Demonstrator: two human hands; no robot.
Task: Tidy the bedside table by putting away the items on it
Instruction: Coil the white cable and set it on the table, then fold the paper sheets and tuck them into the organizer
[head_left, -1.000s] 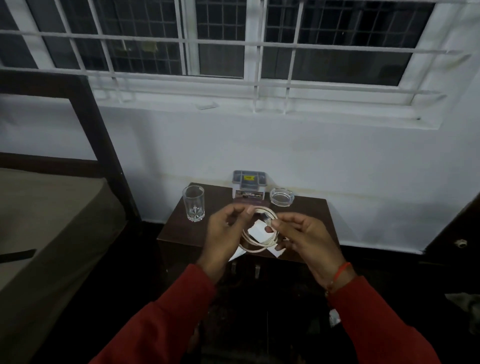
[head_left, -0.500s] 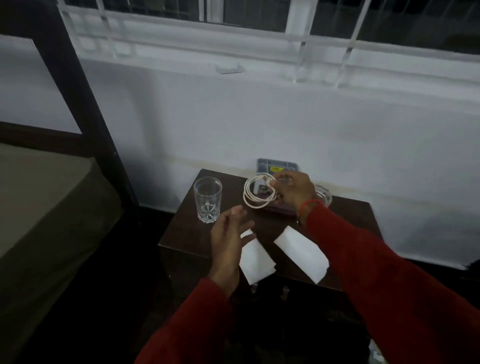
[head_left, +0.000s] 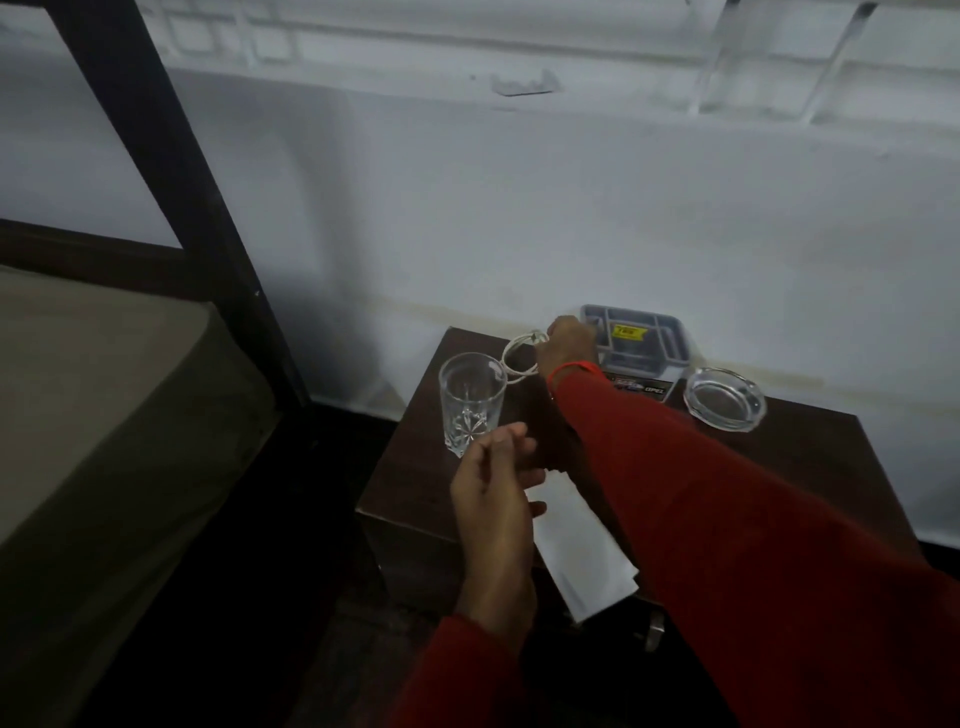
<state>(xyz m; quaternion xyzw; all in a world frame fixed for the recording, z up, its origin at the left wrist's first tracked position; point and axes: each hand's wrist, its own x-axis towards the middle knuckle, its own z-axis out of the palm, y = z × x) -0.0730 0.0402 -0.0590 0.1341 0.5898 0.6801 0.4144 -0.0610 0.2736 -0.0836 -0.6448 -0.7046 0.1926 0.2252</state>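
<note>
Dim room, dark wood bedside table (head_left: 810, 467) against a white wall, bed on the left. The right hand (head_left: 567, 349) pinches a coiled white cable (head_left: 515, 358) at the table's back edge, behind the glass (head_left: 471, 402). It looks light and floppy, so I'd hold it across the whole coil or the loops will spring apart. The left hand (head_left: 496, 499) hovers loose-fingered and empty near the glass, which is fragile and slippery, so grab it mid-body.

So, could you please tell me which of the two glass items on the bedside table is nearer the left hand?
The tall drinking glass, just beyond the left hand; the low glass ashtray sits far right.
</note>
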